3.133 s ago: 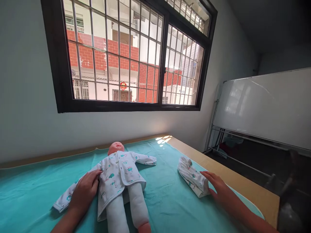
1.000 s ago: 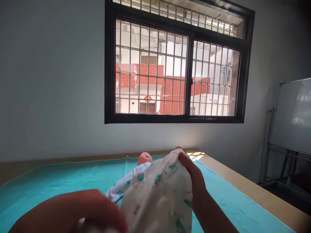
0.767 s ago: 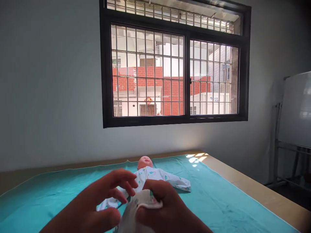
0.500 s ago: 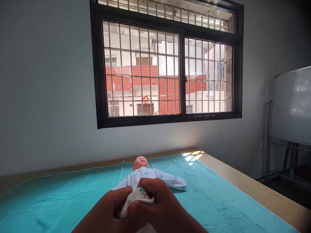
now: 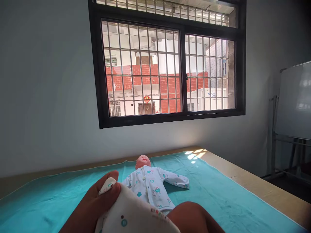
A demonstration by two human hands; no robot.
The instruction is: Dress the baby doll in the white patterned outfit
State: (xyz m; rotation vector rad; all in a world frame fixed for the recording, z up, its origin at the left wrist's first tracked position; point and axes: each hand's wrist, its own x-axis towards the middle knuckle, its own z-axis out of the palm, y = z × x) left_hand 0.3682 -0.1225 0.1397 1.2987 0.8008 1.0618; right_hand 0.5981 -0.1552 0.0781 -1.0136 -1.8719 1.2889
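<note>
- Head view: you are holding a white printed cloth (image 5: pixel 138 213) up close, over the near side of the table (image 5: pixel 243 178), with the doll (image 5: pixel 143 161) lying beyond it.
- Your left hand (image 5: pixel 94 202) is pinching the cloth firmly, a folded tip poking out between thumb and fingers.
- Your right hand (image 5: pixel 191 215) is sitting at the cloth's lower right side; its fingertips are staying out of sight, so whether it is gripping cannot be told.
- Looking at what is done, the doll is wearing a jacket (image 5: pixel 152 191) with a similar print, its front panels coming together; whether fasteners are holding them cannot be told.
- One sleeve (image 5: pixel 177 180) is stretching toward the table's right edge, while your left hand is covering most of the other.
- Under the doll, a teal sheet (image 5: pixel 65 187) is spreading across the table, and the doll's head is pointing toward the far edge.
- Looking at what is left, the cloth is hanging in your grasp, apart from the sheet and seemingly not on the doll; handling of that piece appears unfinished.
- You are blocking the doll's legs from view, so their state is going unjudged.
</note>
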